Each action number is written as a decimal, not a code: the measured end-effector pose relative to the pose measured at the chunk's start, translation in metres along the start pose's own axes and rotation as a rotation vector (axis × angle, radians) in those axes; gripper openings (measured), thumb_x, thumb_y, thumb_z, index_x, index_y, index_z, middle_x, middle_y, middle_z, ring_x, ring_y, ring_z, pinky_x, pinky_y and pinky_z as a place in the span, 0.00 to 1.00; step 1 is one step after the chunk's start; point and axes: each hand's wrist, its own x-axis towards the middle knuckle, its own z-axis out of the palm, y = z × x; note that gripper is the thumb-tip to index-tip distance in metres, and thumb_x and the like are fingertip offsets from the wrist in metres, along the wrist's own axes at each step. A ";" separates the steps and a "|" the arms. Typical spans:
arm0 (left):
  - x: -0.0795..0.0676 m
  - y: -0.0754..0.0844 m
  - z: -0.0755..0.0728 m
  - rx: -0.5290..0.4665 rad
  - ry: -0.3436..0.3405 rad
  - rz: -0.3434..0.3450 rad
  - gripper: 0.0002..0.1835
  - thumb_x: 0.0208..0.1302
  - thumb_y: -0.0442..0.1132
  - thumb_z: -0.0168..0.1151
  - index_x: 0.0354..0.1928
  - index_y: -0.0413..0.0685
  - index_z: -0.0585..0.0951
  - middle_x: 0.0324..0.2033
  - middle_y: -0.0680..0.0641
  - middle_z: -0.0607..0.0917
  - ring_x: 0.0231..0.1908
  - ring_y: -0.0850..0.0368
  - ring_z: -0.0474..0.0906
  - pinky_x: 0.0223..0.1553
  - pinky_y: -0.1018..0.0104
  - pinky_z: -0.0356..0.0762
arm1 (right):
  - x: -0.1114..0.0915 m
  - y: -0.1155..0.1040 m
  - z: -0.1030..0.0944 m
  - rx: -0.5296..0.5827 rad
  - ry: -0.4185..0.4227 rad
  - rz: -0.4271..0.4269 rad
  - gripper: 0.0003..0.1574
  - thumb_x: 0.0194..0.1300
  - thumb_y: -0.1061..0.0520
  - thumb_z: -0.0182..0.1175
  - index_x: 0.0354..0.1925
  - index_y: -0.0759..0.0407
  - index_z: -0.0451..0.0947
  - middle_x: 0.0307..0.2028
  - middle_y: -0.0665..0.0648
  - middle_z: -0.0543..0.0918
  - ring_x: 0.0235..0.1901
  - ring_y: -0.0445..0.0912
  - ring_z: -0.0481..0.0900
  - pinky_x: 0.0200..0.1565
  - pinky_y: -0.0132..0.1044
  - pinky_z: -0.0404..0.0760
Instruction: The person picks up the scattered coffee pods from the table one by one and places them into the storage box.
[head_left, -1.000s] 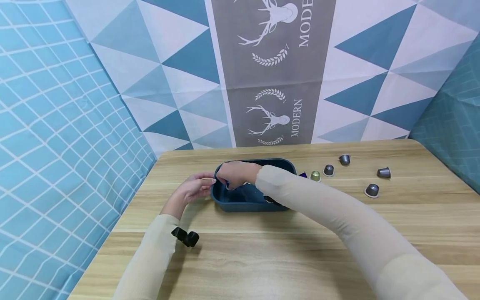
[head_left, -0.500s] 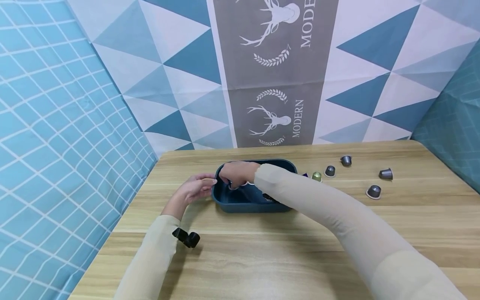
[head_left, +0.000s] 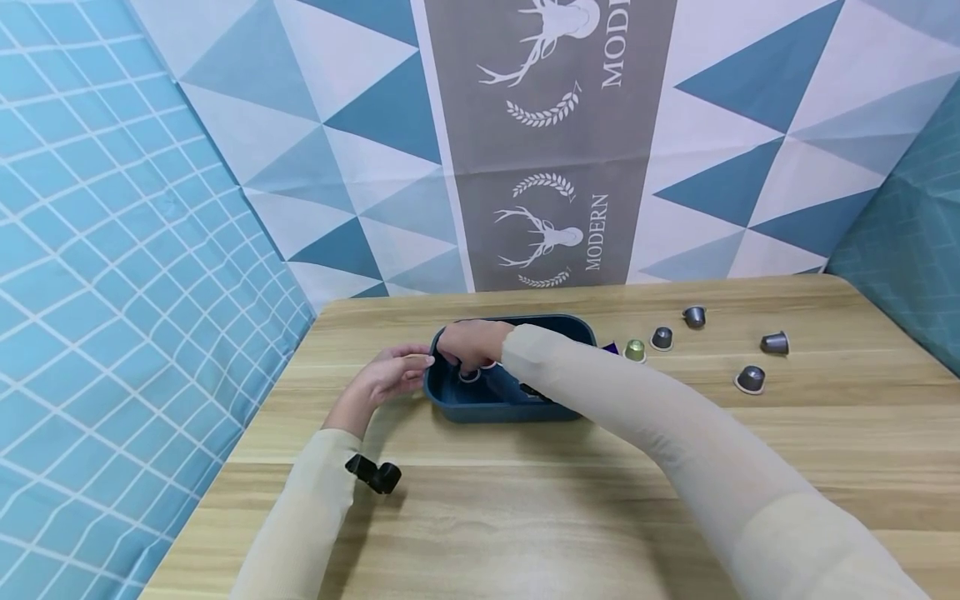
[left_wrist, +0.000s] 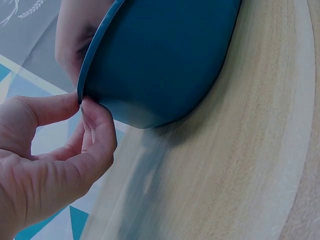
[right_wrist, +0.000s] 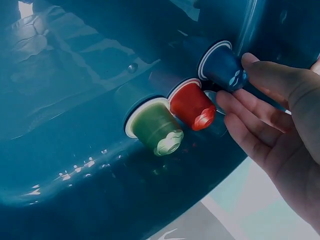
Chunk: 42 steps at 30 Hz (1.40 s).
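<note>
In the head view, a dark blue rectangular bin (head_left: 510,412) with rounded corners rests on the wooden table. My left hand (head_left: 392,373) pinches its left rim between thumb and fingers, plain in the left wrist view. Inside the bin's left end is my right hand (head_left: 472,343), reaching across. The right wrist view shows its thumb and fingertips pinching a dark blue coffee capsule (right_wrist: 225,69), whose pale rim faces the bin floor. Beside it stand a red capsule (right_wrist: 192,106) and a green capsule (right_wrist: 155,127), in a row along the wall.
Right of the bin, a yellow-green capsule (head_left: 634,350) stands near a dark purple item (head_left: 611,347) partly behind the sleeve. Several dark grey capsules (head_left: 750,380) lie farther right, some upright, some on their sides. A patterned cloth backdrop (head_left: 540,150) rises behind the table.
The capsule under my right fingers has shifted slightly right and toward me, and its pale rim shows more. My left hand keeps its place on the bin's rim.
</note>
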 end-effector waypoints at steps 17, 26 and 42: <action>-0.002 -0.005 -0.001 -0.015 -0.022 0.018 0.16 0.69 0.34 0.53 0.57 0.40 0.68 0.31 0.55 0.81 0.31 0.67 0.79 0.35 0.74 0.79 | -0.014 -0.005 -0.006 -0.020 0.023 -0.057 0.13 0.63 0.58 0.64 0.46 0.60 0.78 0.43 0.55 0.82 0.38 0.43 0.77 0.43 0.32 0.78; -0.001 -0.005 0.000 -0.018 -0.023 0.020 0.16 0.69 0.34 0.53 0.57 0.40 0.68 0.29 0.56 0.79 0.29 0.67 0.77 0.34 0.75 0.78 | -0.028 -0.006 -0.013 -0.085 0.040 -0.077 0.14 0.63 0.57 0.63 0.46 0.61 0.78 0.43 0.56 0.83 0.41 0.46 0.78 0.48 0.35 0.78; -0.003 0.001 0.004 0.008 0.026 0.003 0.19 0.69 0.35 0.55 0.59 0.40 0.68 0.31 0.55 0.80 0.30 0.66 0.78 0.34 0.74 0.79 | -0.058 0.010 -0.008 -0.087 0.102 -0.126 0.15 0.64 0.56 0.63 0.48 0.59 0.78 0.46 0.56 0.83 0.43 0.47 0.78 0.50 0.39 0.79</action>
